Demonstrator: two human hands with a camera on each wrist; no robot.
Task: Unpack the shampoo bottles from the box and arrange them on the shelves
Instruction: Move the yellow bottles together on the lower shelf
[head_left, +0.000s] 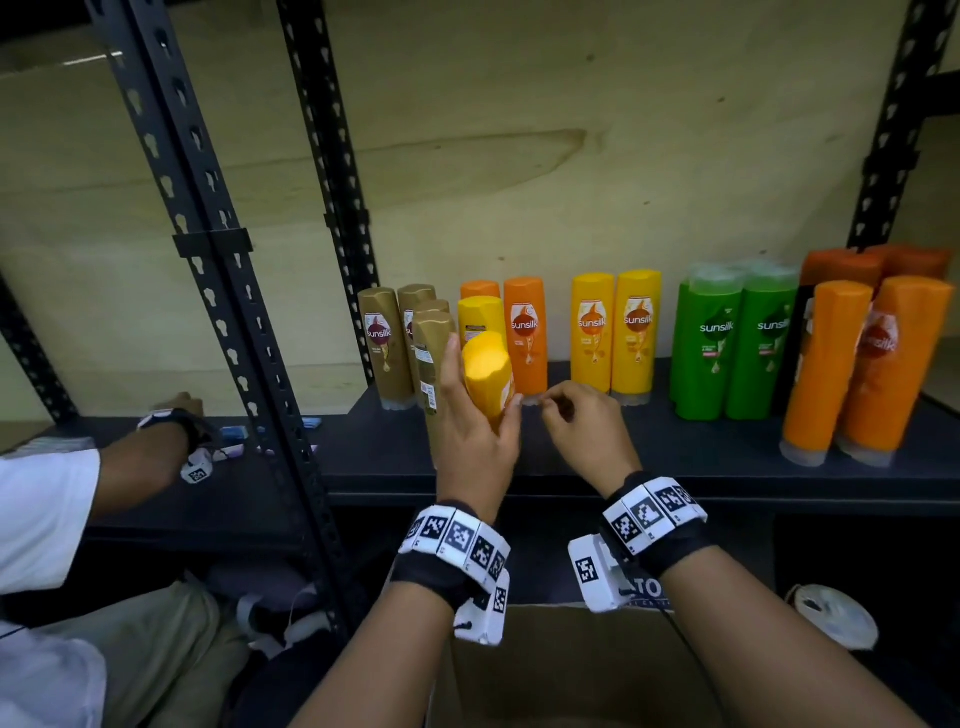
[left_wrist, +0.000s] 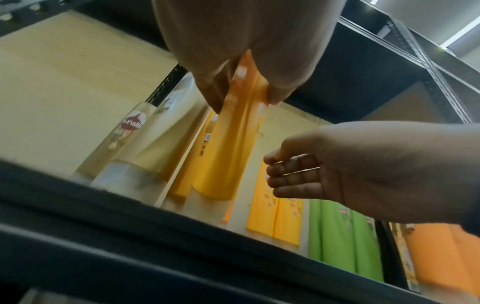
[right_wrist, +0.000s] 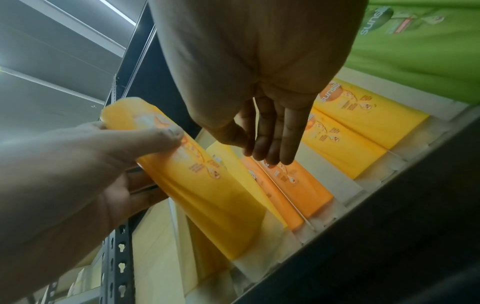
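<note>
Cardboard box (head_left: 566, 670), nearest the head camera, is seen open below the two wrists, at the foot of the rack; its contents cannot be made out. Left hand (head_left: 475, 431) is recorded as wrapped round a yellow bottle (head_left: 488, 376), thumb on the labelled face in the right wrist view, fingers behind. Bottle is held above the front part of the shelf (head_left: 675, 457), its long axis tilted, closed top leaning back toward the camera and clear cap end pointing down and forward toward the shelf board. Right hand (head_left: 587, 421) is noted just beside the bottle on its right, apart from it, fingers loosely bent and holding nothing. Standing stock behind: gold bottles (head_left: 387, 343) to the left, a yellow bottle with back label (head_left: 480, 317) directly behind the held one, an orange bottle (head_left: 525, 332), a yellow pair (head_left: 615, 332), a green pair (head_left: 735, 338) and orange bottles at far right (head_left: 852, 364). Judged from this, the left hand alone governs the coming placement: the bottle needs to be brought upright and set down in the free strip in front of the yellow and orange row, with the gold bottles close on its left as the likeliest thing to be knocked. Another person's arm (head_left: 150, 457) is seen reaching into the neighbouring bay.
</note>
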